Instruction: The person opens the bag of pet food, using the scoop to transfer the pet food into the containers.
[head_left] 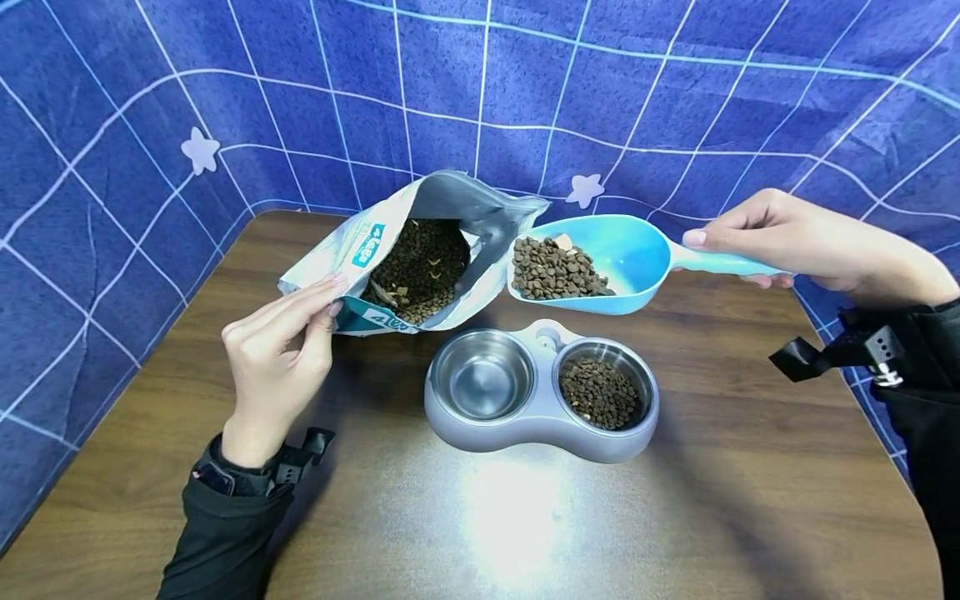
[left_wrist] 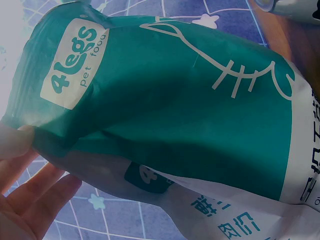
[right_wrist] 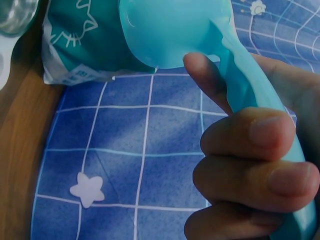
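Bag, head view: I'm seeing the bag (head_left: 322,267) at the far left of the table (head_left: 750,475), its mouth gaping upward and showing food inside.
Left hand, head view: the left hand (head_left: 276,354) is pinching the bag's near rim, thumb against fingers.
Scoop, head view: the right hand (head_left: 787,229) is holding the blue scoop (head_left: 637,258), loaded with kibble (head_left: 555,271), beside that mouth; I can't tell whether they're touching.
Feeder, head view: the double feeder (head_left: 517,433) is sitting nearer, its right bowl containing kibble.
Bag feel, left wrist view: creases are suggesting a soft, slippery, probably bottom-heavy bag; I'm favouring a firm pinch at the rim, where the thumb is pressing.
Scoop feel, right wrist view: fingers are curling snugly round the handle. I'm judging the scoop stiff and light, its load probably weighting the front, so I'm preferring a full handle grip, held level.
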